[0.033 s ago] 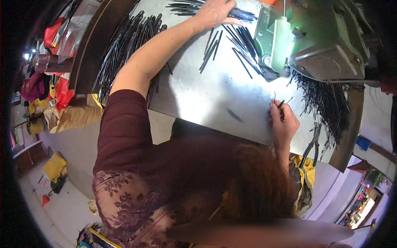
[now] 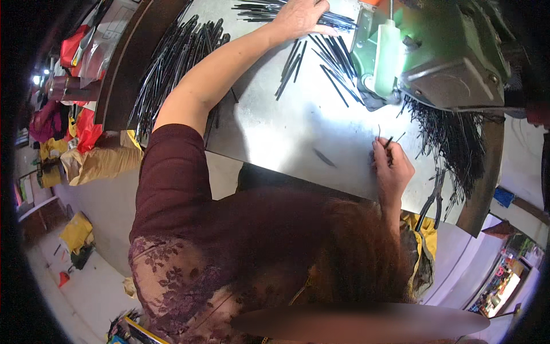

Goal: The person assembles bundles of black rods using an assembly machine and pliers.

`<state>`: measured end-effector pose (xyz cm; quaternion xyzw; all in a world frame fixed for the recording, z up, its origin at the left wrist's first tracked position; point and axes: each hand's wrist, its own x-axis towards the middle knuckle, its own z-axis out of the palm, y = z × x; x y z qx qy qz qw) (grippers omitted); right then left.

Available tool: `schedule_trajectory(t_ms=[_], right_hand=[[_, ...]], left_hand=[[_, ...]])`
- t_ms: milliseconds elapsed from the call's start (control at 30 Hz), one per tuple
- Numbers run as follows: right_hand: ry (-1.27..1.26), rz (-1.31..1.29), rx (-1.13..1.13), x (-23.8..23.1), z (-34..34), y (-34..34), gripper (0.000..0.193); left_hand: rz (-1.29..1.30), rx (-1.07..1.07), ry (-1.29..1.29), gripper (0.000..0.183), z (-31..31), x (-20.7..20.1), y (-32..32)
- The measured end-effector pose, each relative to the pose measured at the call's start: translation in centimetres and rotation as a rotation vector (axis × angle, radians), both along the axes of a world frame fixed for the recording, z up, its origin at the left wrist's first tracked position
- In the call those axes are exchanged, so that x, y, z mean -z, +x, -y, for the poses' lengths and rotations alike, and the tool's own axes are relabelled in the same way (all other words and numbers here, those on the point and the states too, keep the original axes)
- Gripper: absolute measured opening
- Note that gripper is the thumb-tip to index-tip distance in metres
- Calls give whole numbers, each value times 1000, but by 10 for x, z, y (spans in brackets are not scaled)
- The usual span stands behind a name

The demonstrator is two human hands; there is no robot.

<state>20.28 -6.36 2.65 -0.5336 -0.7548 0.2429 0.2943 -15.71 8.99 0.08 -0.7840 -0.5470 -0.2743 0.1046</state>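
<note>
So one bunch of black strips point(image 2: 260, 10) lies at the worktop's point(image 2: 269, 129) far side, left hand point(image 2: 300, 18) on top (can't tell if it's gripping). Right hand point(image 2: 394, 165), well apart, pinches thin dark bits point(image 2: 389, 141) near the green machine point(image 2: 388, 57).

We look down from high on the person point(image 2: 258, 241), through the left one of two side-by-side, head-worn fisheye cameras. Our view, upright, takes in the shirt point(image 2: 172, 166) nearest, then the table point(image 2: 269, 137) beyond, with the machine point(image 2: 452, 63) at far right and the floor point(image 2: 97, 292) at near left; straight edges bend toward the rim.
</note>
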Motion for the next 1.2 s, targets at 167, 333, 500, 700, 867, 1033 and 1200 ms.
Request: schedule_trajectory(t_ms=[167,333,500,700,867,1033,1200], right_hand=[[25,-33,-76,5,8,5,12],[-168,-158,110,-2,5,13,15],[-224,-251,97,3,-1,16,17],[-253,-269,29,7,-7,8,15],[-204,-205,58,12,-3,4,16],[-68,-183,44,14,-5,3,15],[-64,-248,34,17,-7,1,15]], left_hand=[[323,-114,-192,80,18,-27,11],[317,-253,-49,34,107,-63,-14],[-315,-508,-266,49,217,-12,-37],[-629,-594,-369,57,277,-29,-84],[-636,-549,-502,49,253,-53,-78],[-348,-407,-142,26,116,-72,-81],[-236,-409,12,25,22,-15,-147]])
